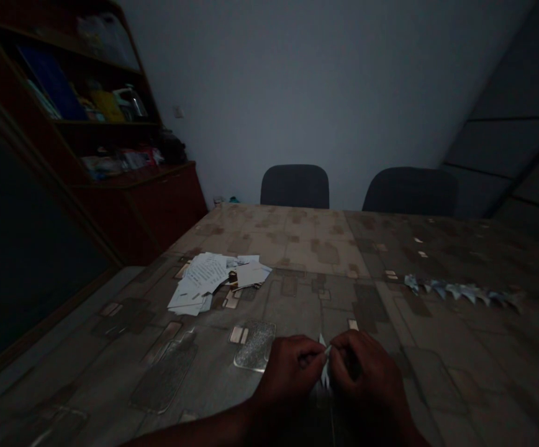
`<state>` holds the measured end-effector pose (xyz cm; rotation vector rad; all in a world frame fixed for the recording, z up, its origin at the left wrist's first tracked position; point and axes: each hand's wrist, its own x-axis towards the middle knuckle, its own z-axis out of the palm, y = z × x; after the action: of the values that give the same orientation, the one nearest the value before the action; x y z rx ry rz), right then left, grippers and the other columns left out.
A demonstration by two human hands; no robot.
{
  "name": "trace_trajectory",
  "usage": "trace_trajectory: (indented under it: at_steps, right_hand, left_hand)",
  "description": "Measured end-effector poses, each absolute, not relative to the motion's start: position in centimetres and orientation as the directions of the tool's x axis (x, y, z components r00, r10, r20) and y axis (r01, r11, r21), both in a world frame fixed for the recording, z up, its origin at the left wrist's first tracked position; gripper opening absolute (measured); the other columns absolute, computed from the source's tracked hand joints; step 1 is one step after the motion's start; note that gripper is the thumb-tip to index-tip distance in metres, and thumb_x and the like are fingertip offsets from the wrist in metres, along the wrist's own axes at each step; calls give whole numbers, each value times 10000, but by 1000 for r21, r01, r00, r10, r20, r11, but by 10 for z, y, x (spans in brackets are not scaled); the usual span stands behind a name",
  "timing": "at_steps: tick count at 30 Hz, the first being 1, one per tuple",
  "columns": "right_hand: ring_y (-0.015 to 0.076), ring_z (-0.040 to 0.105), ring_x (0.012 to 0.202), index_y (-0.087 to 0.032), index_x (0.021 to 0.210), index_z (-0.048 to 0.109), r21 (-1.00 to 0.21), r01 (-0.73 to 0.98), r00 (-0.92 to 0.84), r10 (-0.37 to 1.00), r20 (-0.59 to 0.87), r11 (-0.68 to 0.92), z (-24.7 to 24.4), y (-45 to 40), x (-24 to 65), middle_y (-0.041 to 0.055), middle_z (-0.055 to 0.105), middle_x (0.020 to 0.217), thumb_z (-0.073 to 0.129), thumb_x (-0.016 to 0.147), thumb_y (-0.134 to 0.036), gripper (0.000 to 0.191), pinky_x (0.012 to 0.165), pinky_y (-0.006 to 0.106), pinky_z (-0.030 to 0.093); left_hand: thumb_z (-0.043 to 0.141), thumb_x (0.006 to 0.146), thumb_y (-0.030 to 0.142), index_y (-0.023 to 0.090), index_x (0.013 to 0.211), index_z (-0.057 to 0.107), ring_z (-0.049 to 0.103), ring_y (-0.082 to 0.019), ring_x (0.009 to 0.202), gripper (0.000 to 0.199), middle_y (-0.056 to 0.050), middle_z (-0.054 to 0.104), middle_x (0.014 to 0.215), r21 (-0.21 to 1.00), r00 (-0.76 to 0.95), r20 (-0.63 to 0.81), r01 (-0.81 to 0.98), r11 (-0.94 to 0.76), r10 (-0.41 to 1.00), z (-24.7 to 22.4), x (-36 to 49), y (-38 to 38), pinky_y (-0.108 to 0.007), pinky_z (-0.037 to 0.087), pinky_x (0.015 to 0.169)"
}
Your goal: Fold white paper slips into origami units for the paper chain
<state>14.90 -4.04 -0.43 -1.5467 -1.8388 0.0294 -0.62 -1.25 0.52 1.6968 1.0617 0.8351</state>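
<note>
Near the front of the patterned tabletop, a small folded white paper [324, 376] shows between my two hands. My left hand [294, 366] pinches it from the left with thumb and forefinger. From the right, my right hand [366, 366] pinches the same paper, its fingertips almost touching those of the left. Part of the paper is hidden behind the fingers. A loose pile of white paper pieces [204, 273], some with writing, lies on the table to the left. At the right lies a row of folded paper pieces [460, 292].
The table [297, 233] has a patterned cover. Two dark chairs [294, 186] stand behind its far edge, against a pale wall. A wooden cabinet [158, 205] with filled shelves stands at the left. Small pale scraps [423, 254] show on the table's far right.
</note>
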Motion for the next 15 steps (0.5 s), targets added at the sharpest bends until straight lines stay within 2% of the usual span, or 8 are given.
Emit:
trace_trajectory:
  at_steps: [7, 11, 15]
  right_hand:
    - [164, 545, 578, -213, 723, 555, -513, 824, 39, 881, 471, 238, 5, -42, 147, -8, 563, 617, 502, 804, -229, 98, 565, 267, 392]
    - [152, 522, 535, -212, 746, 574, -661, 734, 135, 922, 363, 153, 12, -43, 148, -14, 556, 600, 487, 827, -294, 145, 531, 255, 393]
    - [155, 536, 541, -206, 791, 633, -799, 589, 130, 962, 241, 121, 10, -43, 148, -13, 588, 606, 504, 814, -333, 183, 528, 251, 410]
  left_hand:
    - [578, 775, 237, 100, 711, 738, 532, -135, 587, 220, -25, 630, 616, 954, 353, 21, 272, -124, 935, -1, -5, -10, -206, 367, 544]
    - [584, 758, 263, 100, 677, 709, 528, -133, 574, 221, -17, 616, 604, 979, 323, -54, 202, -13, 945, 1, -5, -10, -207, 377, 540]
    - [588, 739, 284, 106, 657, 683, 529, -137, 567, 219, -11, 597, 585, 987, 292, -103, 148, 62, 951, 7, -4, -10, -211, 386, 538]
